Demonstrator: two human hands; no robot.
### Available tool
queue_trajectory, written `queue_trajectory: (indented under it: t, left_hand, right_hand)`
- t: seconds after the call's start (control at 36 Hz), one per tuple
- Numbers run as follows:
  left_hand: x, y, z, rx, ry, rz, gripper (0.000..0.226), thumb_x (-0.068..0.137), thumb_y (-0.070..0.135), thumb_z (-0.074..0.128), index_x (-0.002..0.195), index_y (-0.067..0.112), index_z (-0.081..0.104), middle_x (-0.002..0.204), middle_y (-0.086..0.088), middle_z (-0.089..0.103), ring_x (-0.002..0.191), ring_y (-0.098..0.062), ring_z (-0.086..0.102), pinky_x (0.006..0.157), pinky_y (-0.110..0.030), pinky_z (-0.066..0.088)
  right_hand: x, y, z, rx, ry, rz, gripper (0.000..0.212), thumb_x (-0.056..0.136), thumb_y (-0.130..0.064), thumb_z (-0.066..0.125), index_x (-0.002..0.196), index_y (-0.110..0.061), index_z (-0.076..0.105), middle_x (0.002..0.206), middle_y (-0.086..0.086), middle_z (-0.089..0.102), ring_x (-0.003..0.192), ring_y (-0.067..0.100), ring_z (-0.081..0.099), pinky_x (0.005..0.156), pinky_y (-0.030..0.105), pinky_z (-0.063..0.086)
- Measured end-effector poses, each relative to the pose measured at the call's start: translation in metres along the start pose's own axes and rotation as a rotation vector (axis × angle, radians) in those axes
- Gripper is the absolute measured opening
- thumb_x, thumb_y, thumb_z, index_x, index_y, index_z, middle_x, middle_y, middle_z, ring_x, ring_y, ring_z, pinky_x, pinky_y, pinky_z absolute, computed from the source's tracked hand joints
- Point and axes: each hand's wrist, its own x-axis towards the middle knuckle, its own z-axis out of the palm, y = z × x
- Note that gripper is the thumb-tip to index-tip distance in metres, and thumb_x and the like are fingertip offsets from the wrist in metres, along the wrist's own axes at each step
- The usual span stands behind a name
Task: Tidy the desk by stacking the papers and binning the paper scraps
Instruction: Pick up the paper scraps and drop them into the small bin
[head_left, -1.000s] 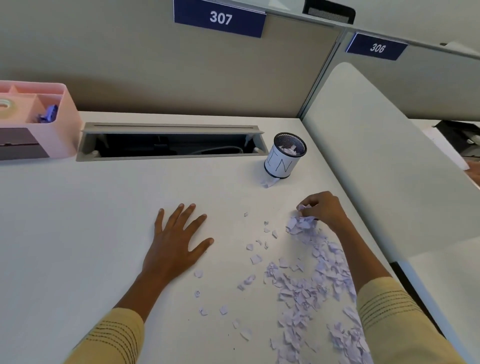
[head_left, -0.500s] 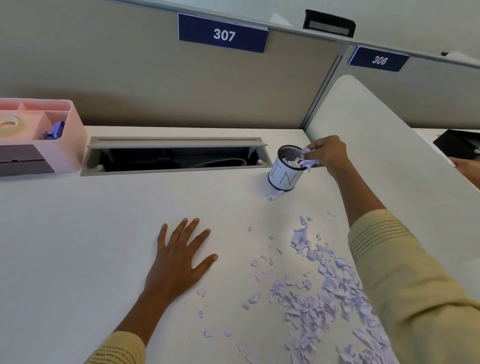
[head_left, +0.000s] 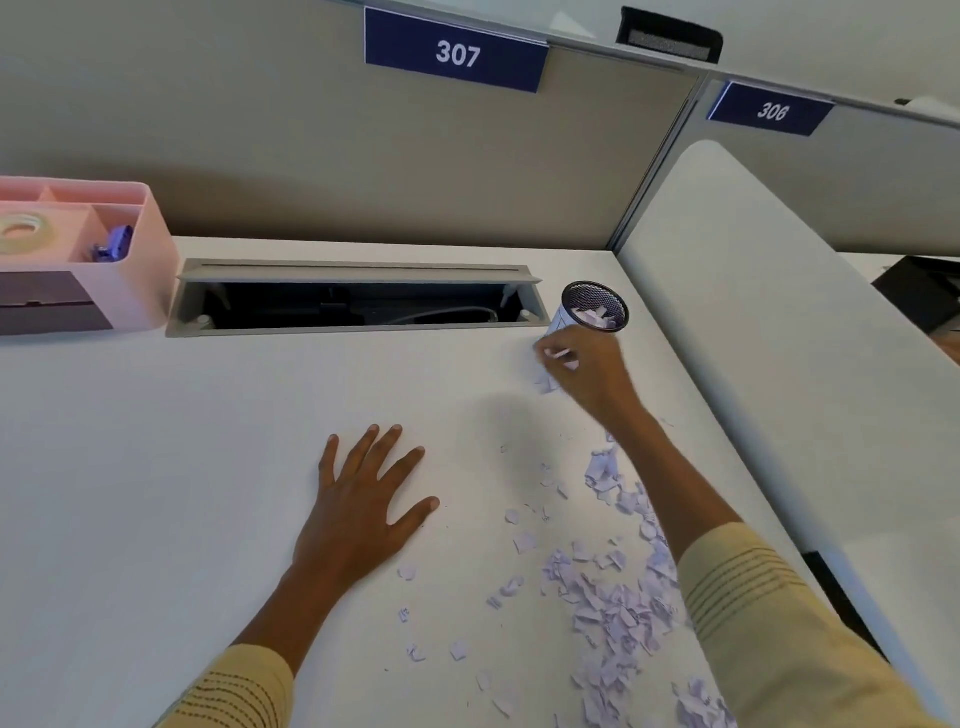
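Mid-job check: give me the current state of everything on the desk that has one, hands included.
mesh bin: upright, partly filled with scraps
right hand: below the bin, pinching a scrap off the desk
left hand: flat on the desk, fingers spread
paper scraps: many scattered on the desk
cable hatch: open
pink organiser: upright, holding tape roll

Bright, even light; soft shadows under the hands; right hand (head_left: 584, 371) motion-blurred; edges bowed.

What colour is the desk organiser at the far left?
Pink, with a dark drawer front; the desk organiser shows in the head view.
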Motion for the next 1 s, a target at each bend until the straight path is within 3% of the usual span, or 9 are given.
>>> queue_trajectory:
  t: [0.14, 0.25, 0.36, 0.42, 0.58, 0.72, 0.83, 0.94, 1.0]
  left_hand:
    - [0.0, -0.001, 0.0, -0.008, -0.011, -0.008, 0.066, 0.089, 0.069, 0.028, 0.135, 0.027, 0.053, 0.15, -0.003, 0.04, 0.141, -0.023, 0.033, 0.113, -0.057, 0.016]
    - [0.0, 0.0, 0.0, -0.008, -0.003, -0.005, 0.065, 0.089, 0.068, 0.03, 0.134, 0.027, 0.054, 0.149, -0.003, 0.042, 0.14, -0.023, 0.034, 0.113, -0.057, 0.017]
    - [0.0, 0.0, 0.001, 0.002, -0.006, -0.002, 0.066, 0.09, 0.068, 0.028, 0.134, 0.027, 0.054, 0.149, -0.003, 0.041, 0.14, -0.024, 0.033, 0.113, -0.057, 0.016]
    - [0.0, -0.001, 0.001, 0.009, -0.004, 0.001, 0.066, 0.09, 0.068, 0.028, 0.134, 0.026, 0.055, 0.149, -0.004, 0.042, 0.14, -0.024, 0.034, 0.113, -0.057, 0.016]
    - [0.0, -0.001, 0.001, 0.011, -0.015, -0.002, 0.068, 0.091, 0.069, 0.025, 0.134, 0.026, 0.055, 0.149, -0.004, 0.042, 0.14, -0.024, 0.035, 0.113, -0.058, 0.018]
    - [0.0, 0.001, -0.001, -0.005, -0.015, -0.011, 0.067, 0.09, 0.068, 0.027, 0.134, 0.027, 0.054, 0.149, -0.003, 0.041, 0.14, -0.023, 0.033, 0.113, -0.057, 0.017]
    - [0.0, 0.001, -0.002, -0.002, -0.026, -0.016, 0.068, 0.09, 0.069, 0.024, 0.135, 0.027, 0.053, 0.15, -0.003, 0.04, 0.141, -0.023, 0.032, 0.113, -0.057, 0.016]
    - [0.0, 0.001, -0.002, -0.008, -0.031, -0.013, 0.07, 0.091, 0.07, 0.021, 0.135, 0.026, 0.053, 0.149, -0.004, 0.041, 0.14, -0.024, 0.033, 0.112, -0.059, 0.019]
    - [0.0, 0.0, -0.002, -0.011, -0.031, -0.011, 0.07, 0.091, 0.07, 0.02, 0.135, 0.026, 0.054, 0.149, -0.004, 0.042, 0.14, -0.025, 0.034, 0.112, -0.06, 0.02]
  right_hand:
    - [-0.018, 0.036, 0.036, -0.313, -0.363, -0.021, 0.042, 0.094, -0.028, 0.056, 0.135, -0.018, 0.052, 0.142, 0.011, 0.046, 0.131, 0.03, 0.04, 0.107, 0.043, 0.036]
    - [-0.037, 0.056, 0.032, -0.354, -0.33, -0.006, 0.036, 0.095, -0.022, 0.053, 0.129, -0.013, 0.056, 0.14, 0.01, 0.049, 0.127, 0.032, 0.045, 0.103, 0.043, 0.04]
    - [-0.04, 0.066, 0.018, -0.225, -0.02, 0.197, 0.02, 0.092, -0.02, 0.057, 0.102, -0.01, 0.072, 0.112, 0.01, 0.069, 0.105, 0.032, 0.058, 0.09, 0.04, 0.046]
    - [-0.035, 0.068, 0.013, -0.121, 0.054, 0.33, 0.022, 0.093, -0.02, 0.057, 0.108, -0.01, 0.07, 0.118, 0.01, 0.066, 0.109, 0.031, 0.057, 0.095, 0.039, 0.043]
    - [-0.037, 0.062, 0.021, -0.213, -0.247, 0.348, 0.046, 0.094, -0.03, 0.055, 0.137, -0.016, 0.048, 0.146, 0.01, 0.04, 0.133, 0.028, 0.038, 0.109, 0.036, 0.03]
    - [-0.051, 0.048, 0.025, -0.412, -0.349, 0.29, 0.047, 0.098, -0.017, 0.044, 0.144, -0.017, 0.037, 0.153, 0.008, 0.028, 0.139, 0.029, 0.027, 0.112, 0.036, 0.028]
    - [-0.059, 0.04, 0.024, -0.494, -0.334, 0.304, 0.045, 0.091, -0.002, 0.05, 0.134, -0.012, 0.051, 0.143, 0.008, 0.043, 0.128, 0.03, 0.043, 0.099, 0.033, 0.042]
    - [-0.057, 0.041, 0.019, -0.409, -0.257, 0.42, 0.008, 0.081, -0.001, 0.062, 0.084, 0.002, 0.069, 0.09, 0.017, 0.064, 0.084, 0.031, 0.062, 0.066, 0.024, 0.041]
    - [-0.051, 0.042, 0.013, -0.37, -0.244, 0.446, 0.007, 0.082, -0.005, 0.066, 0.082, -0.004, 0.072, 0.084, 0.015, 0.067, 0.074, 0.028, 0.059, 0.061, 0.02, 0.04]
